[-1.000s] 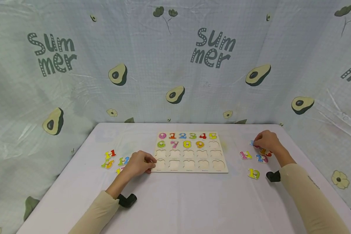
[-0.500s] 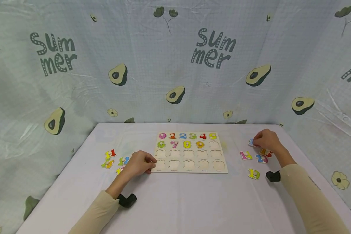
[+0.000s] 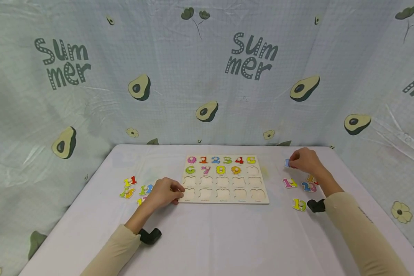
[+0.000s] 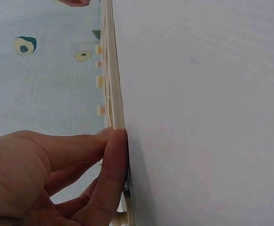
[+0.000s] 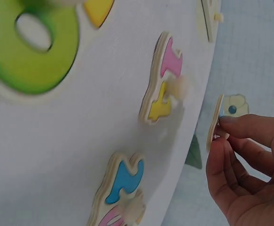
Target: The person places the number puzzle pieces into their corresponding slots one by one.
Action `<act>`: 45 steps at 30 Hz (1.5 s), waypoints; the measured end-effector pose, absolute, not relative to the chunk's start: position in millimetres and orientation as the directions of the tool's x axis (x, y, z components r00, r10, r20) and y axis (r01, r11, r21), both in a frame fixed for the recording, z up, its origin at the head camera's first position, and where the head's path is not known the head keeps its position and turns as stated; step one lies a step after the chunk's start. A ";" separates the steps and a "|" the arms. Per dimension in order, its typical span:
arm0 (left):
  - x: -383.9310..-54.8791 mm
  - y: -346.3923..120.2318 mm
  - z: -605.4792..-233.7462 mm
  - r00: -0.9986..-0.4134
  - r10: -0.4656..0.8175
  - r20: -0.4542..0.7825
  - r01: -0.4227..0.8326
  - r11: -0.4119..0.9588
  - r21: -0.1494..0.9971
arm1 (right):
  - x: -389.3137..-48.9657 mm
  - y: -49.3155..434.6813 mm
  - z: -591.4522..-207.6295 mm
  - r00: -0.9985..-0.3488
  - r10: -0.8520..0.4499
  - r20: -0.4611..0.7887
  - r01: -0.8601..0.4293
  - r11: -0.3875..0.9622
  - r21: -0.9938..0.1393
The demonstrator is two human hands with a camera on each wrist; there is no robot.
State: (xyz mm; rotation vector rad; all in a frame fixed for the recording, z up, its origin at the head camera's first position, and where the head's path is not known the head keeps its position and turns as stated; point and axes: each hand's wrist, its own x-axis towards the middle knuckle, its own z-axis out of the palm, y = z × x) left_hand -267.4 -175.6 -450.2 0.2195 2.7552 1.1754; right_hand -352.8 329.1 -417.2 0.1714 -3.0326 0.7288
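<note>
A wooden number puzzle board (image 3: 224, 202) lies mid-table, with colourful digits 0 to 9 set in its upper rows and bare recesses below. My left hand (image 3: 163, 193) holds the board's near left edge, thumb and fingers meeting at the rim in the left wrist view. My right hand (image 3: 307, 161) pinches a number piece (image 3: 286, 163) with blue on it, raised off the table at the far right. In the right wrist view that piece (image 5: 214, 122) appears edge-on between thumb and fingers, so its number is hidden. Below it lies a pink-and-yellow number piece (image 3: 289, 183).
Other pieces on the right include a blue-and-pink 20 (image 3: 309, 187), a yellow-green piece (image 3: 299, 205) and one partly behind the right wrist (image 3: 326, 182). Left of the board sit a red-and-yellow 11 (image 3: 130, 181), a 12 (image 3: 146, 190) and others. A patterned curtain (image 3: 172, 96) hangs behind the table.
My right hand has lifted the blue number piece from the far right group and moved it left, towards the board. The left hand stays at the board's edge.
</note>
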 end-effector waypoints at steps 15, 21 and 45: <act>-269.9 -176.1 -452.3 -0.980 0.190 -0.050 0.096 0.686 0.722 | -355.2 288.9 -417.2 -0.981 -0.168 0.100 -0.195 0.862 -0.468; -269.4 -175.7 -452.8 -0.981 0.187 -0.055 0.090 0.684 0.724 | -358.4 274.6 -418.3 -0.975 -0.198 0.101 -0.222 0.860 -0.460; -271.9 -174.0 -451.7 -0.982 0.181 -0.061 0.082 0.691 0.718 | -368.7 222.8 -433.6 -0.973 -0.228 0.044 -0.219 0.845 -0.488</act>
